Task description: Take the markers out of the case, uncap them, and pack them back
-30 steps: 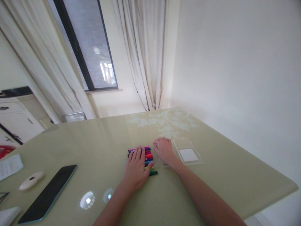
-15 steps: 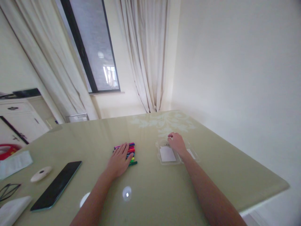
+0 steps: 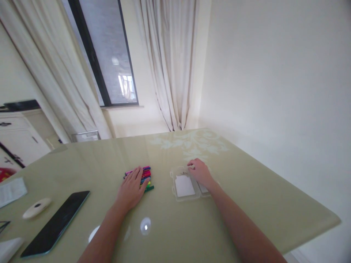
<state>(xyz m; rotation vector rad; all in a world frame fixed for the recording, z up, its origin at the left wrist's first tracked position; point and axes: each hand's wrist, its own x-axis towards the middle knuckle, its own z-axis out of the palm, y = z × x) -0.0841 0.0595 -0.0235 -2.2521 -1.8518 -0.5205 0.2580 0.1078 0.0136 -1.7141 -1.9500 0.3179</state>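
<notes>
My left hand [image 3: 131, 190] lies flat over a row of colored markers [image 3: 147, 176], fingers stretched out. Pink, red, blue, yellow and green ones show past the fingers; the rest are covered. To the right of them is an open, clear plastic case [image 3: 174, 190] with two halves. A white card or paper [image 3: 184, 186] lies in its left half, with small dark marks above it. My right hand [image 3: 201, 173] has its fingers bent and closed at the middle of the case, on its far part. Hand and forearm cover part of the right half.
On the left of the glossy green table [image 3: 164, 241] lie a black phone or tablet [image 3: 59, 221], a white oval object [image 3: 37, 208], a paper [image 3: 12, 191] and a white object [image 3: 9, 248] at the edge. A wall [image 3: 274, 91] borders the right side.
The clear case has shifted slightly toward me and closer to the markers, with my right hand on it. My left hand stays on the markers. The view has turned a little.
</notes>
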